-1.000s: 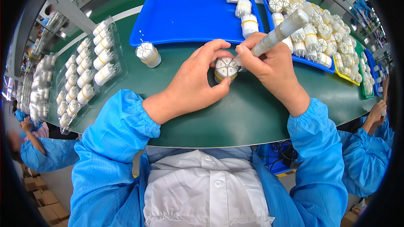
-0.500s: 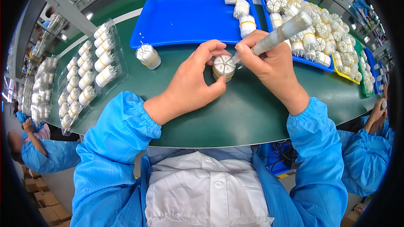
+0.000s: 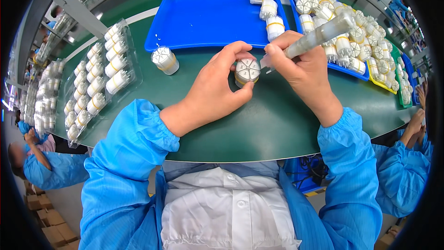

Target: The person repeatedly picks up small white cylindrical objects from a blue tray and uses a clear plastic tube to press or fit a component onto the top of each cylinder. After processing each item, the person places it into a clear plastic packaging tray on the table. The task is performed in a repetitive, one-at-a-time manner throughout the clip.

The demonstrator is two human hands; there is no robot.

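Note:
My left hand [image 3: 215, 85] curls its fingers and thumb around a white cylindrical part [image 3: 248, 70] standing upright on the green table. The top of this part is divided into wedge-shaped segments. In my right hand [image 3: 303, 71] is a thick pen-like tool with a translucent whitish handle [image 3: 319, 35], gripped between thumb and fingers. Its thin pale tip points down and left, just to the right of the part and apart from it. Another white cylindrical part [image 3: 165, 60] with a yellow band stands to the left, in front of the blue tray.
A blue tray [image 3: 199, 18] lies ahead, with several white parts along its right side. Trays [image 3: 370, 67] heaped with similar parts line the right. Clear plastic trays [image 3: 134, 71] of parts stand at left. Co-workers in blue sleeves [image 3: 402, 171] sit on both sides.
The tool's tip has lifted off the part's top and moved slightly right with my right hand. My left hand keeps its hold; its thumb sits a little higher.

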